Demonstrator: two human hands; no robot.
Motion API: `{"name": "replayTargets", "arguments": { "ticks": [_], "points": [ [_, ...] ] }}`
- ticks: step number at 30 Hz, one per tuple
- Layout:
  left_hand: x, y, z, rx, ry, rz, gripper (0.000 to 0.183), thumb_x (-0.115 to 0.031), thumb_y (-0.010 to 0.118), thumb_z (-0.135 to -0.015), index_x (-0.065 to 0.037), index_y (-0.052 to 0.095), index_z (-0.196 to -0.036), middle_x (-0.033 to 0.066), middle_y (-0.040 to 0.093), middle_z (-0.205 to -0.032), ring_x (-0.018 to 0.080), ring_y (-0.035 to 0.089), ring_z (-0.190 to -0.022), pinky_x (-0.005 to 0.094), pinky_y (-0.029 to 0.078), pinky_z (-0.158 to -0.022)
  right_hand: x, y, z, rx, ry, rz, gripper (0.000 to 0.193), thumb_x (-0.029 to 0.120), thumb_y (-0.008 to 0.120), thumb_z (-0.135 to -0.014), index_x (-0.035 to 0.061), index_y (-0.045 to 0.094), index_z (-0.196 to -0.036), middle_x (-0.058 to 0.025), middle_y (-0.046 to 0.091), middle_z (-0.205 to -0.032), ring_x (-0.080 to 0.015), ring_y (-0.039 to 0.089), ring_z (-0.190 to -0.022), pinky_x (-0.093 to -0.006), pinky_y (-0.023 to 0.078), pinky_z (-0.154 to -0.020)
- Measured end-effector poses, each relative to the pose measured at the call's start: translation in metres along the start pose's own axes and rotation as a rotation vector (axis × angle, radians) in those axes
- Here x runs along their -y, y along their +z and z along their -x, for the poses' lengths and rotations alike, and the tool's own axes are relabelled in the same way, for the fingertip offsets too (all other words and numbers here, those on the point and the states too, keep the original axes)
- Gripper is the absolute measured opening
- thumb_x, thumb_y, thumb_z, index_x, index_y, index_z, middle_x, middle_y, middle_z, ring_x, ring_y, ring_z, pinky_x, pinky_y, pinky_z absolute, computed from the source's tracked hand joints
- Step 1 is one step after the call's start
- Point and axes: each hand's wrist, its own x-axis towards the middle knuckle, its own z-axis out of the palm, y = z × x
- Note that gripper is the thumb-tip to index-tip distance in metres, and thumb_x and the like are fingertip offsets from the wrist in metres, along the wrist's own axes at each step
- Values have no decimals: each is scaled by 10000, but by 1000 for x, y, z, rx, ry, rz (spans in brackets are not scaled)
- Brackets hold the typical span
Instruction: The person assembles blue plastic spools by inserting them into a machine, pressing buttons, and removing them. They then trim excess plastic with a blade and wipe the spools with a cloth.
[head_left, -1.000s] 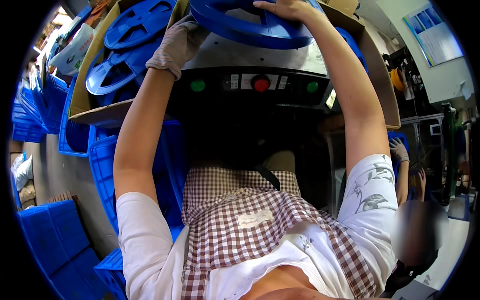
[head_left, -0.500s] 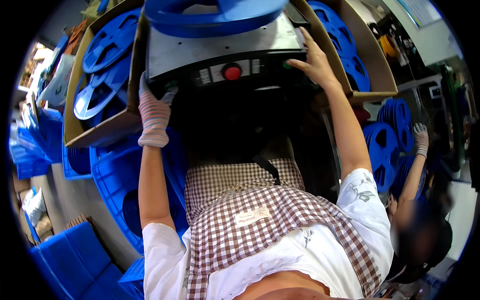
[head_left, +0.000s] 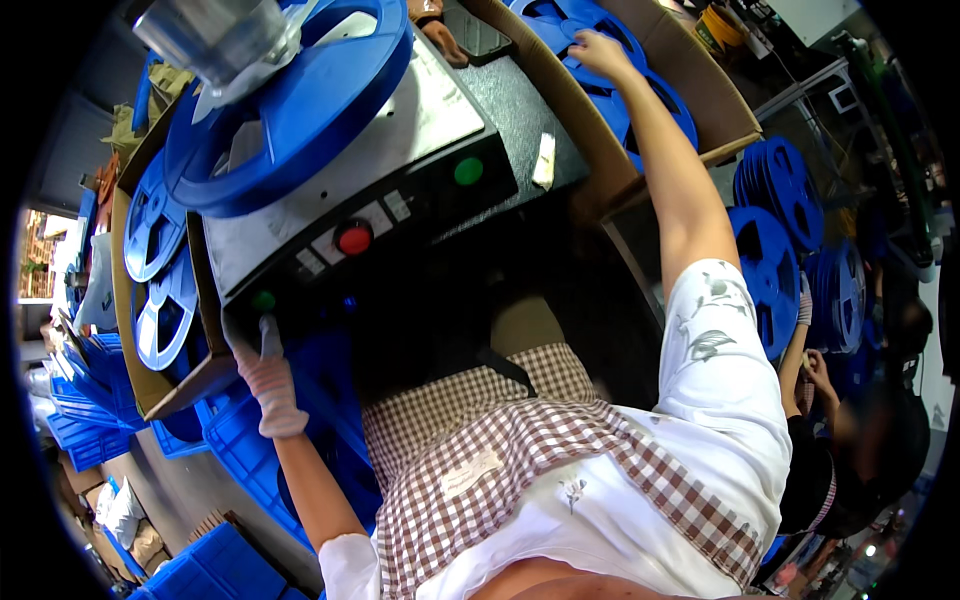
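Now, gloved L hand (head_left: 268, 385) is sitting at front corner of machine (head_left: 430, 112), thumb + fingers spread, nr green btn (head_left: 263, 300). R hand (head_left: 600, 55) is hanging over blue reels (head_left: 668, 108) in R box (head_left: 722, 112), can't tell if pinching. Big reel (head_left: 335, 85) is sitting over machine top. White tags (head_left: 397, 206) are flanking red btn (head_left: 354, 238); apron's (head_left: 560, 440) cream label (head_left: 470, 474) is showing blurred print.
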Motion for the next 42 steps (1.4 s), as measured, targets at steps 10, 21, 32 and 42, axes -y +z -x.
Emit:
{"name": "replayTargets", "arguments": {
  "ticks": [10, 21, 32, 42],
  "points": [
    [-30, -41, 24, -78, 61, 9, 531, 48, 489, -886, -68, 398, -1397, 132, 523, -1322, 251, 501, -1213, 332, 361, -1055, 18, 12, 20, 680, 93, 374, 484, 339, 578, -823, 155, 546, -1270, -163, 465, -1367, -344, 457, -1250, -500, 387, -1021],
    [-100, -2, -93, 22, 783, -599, 517, -145, 660, -807, -63, 496, -1290, 153, 580, -1181, 288, 543, -1128, 407, 422, -964, -14, -141, 109, -560, 174, -808, 460, 456, 449, -973, 17, 585, -990, -60, 585, -774, -161, 567, -661, -286, 452, -569],
    [-88, 25, -179, -30, 985, -874, 255, -136, 444, -876, -122, 614, -1065, 141, 633, -960, 282, 616, -896, 387, 485, -815, 125, -256, 295, -526, -131, -1365, 512, 600, 535, -855, 91, 580, -829, 31, 357, -621, -70, 302, -500, -223, 242, -470],
    [-51, -210, -43, -154, 705, -885, 287, -115, 463, -879, -110, 568, -1146, 120, 618, -1043, 258, 615, -915, 379, 504, -799, 126, -259, 345, -383, -400, -1917, 435, 490, 652, -827, 58, 603, -860, 22, 371, -646, -98, 317, -551, -259, 257, -519]
  ]
}}
